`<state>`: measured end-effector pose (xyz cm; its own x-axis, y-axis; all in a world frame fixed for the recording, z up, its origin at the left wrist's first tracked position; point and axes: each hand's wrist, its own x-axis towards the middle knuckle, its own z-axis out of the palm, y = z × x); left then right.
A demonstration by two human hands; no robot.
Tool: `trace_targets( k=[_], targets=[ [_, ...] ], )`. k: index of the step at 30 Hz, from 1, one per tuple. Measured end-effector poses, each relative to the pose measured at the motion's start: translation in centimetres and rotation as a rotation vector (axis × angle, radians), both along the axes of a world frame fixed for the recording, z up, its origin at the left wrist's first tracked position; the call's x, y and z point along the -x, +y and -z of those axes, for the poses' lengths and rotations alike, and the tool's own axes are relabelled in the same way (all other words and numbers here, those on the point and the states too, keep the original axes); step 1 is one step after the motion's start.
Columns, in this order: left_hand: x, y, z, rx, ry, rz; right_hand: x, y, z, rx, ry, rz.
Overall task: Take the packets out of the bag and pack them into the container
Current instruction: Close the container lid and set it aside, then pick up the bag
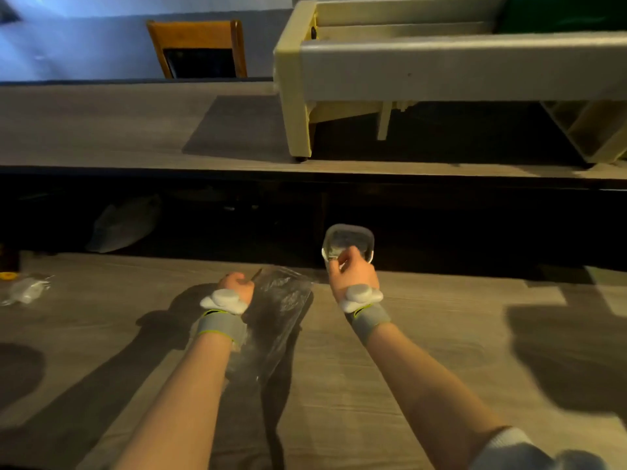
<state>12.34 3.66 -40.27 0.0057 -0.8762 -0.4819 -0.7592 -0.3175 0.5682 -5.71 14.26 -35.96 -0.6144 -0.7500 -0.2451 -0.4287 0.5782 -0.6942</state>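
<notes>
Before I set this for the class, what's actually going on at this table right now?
A person is working at a wooden table. The left hand grips the edge of a clear plastic bag lying on the tabletop. The right hand reaches over a clear container at the far edge, its fingers pinching what looks like a small packet at the opening. Another crumpled clear wrapper lies far left.

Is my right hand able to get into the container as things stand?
Probably yes: the right hand is already at the open container, fingers over its rim, with no lid showing and nothing else in the way.
</notes>
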Motion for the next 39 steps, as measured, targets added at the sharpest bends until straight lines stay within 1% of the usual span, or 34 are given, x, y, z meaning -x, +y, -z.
trace_targets(
  k=[3, 5, 7, 9, 11, 14, 16, 17, 19, 21, 23, 24, 27, 29, 31, 34, 35, 39],
  targets=[
    [-3.2, 0.9, 1.9, -0.072, -0.126, 0.042, -3.7, 0.3, 2.2, -0.257, -0.152, -0.112],
    [-4.4, 1.3, 2.6, -0.129, -0.181, 0.063, -4.9, 0.5, 3.2, -0.411, -0.191, -0.157],
    [-5.4, 1.2, 3.3, -0.109, -0.188, 0.060, -5.8, 0.3, 3.9, -0.477, -0.204, -0.185],
    [-5.8, 0.5, 5.1, -0.095, -0.126, 0.037, -6.6, -0.1, 4.7, -0.487, -0.213, -0.189],
    [-6.1, -0.3, 7.3, -0.096, -0.059, 0.008, -7.3, -0.3, 4.9, -0.448, -0.245, -0.177],
    [-5.8, -0.4, 8.4, -0.151, 0.058, -0.023, -7.4, -0.1, 5.1, -0.400, -0.248, -0.145],
    [-5.4, -0.2, 7.9, -0.152, 0.111, -0.038, -7.0, 0.0, 5.5, -0.389, -0.248, -0.116],
    [-5.1, 0.2, 7.4, -0.141, 0.139, -0.044, -6.7, 0.0, 6.1, -0.365, -0.259, -0.091],
    [-3.8, 2.0, 4.0, -0.118, 0.172, -0.029, -5.6, 0.2, 8.2, -0.288, -0.300, -0.029],
    [-2.4, 3.0, 2.5, -0.094, 0.227, -0.009, -4.4, 0.4, 9.9, -0.222, -0.351, 0.009],
    [-0.9, 4.2, 1.4, -0.070, 0.267, 0.025, -3.2, 1.4, 9.6, -0.175, -0.371, 0.074],
    [-0.1, 4.8, 0.9, -0.072, 0.278, 0.049, -2.7, 2.4, 8.2, -0.140, -0.356, 0.113],
    [3.3, 7.1, -0.8, -0.047, 0.282, 0.205, -0.6, 6.4, 3.7, -0.007, -0.319, 0.212],
    [6.9, 10.0, -2.0, -0.052, 0.292, 0.354, 1.9, 10.9, 1.6, 0.074, -0.309, 0.342],
    [9.1, 11.7, -2.6, -0.049, 0.317, 0.454, 3.9, 13.5, 0.7, 0.130, -0.298, 0.429],
    [13.6, 16.6, -3.1, -0.043, 0.302, 0.625, 7.5, 19.9, 0.4, 0.197, -0.278, 0.578],
    [14.3, 17.1, -3.0, -0.038, 0.304, 0.654, 8.0, 20.7, 0.3, 0.197, -0.275, 0.606],
    [19.3, 24.5, -2.7, -0.040, 0.292, 0.821, 11.9, 29.2, 0.9, 0.227, -0.250, 0.721]
  ],
)
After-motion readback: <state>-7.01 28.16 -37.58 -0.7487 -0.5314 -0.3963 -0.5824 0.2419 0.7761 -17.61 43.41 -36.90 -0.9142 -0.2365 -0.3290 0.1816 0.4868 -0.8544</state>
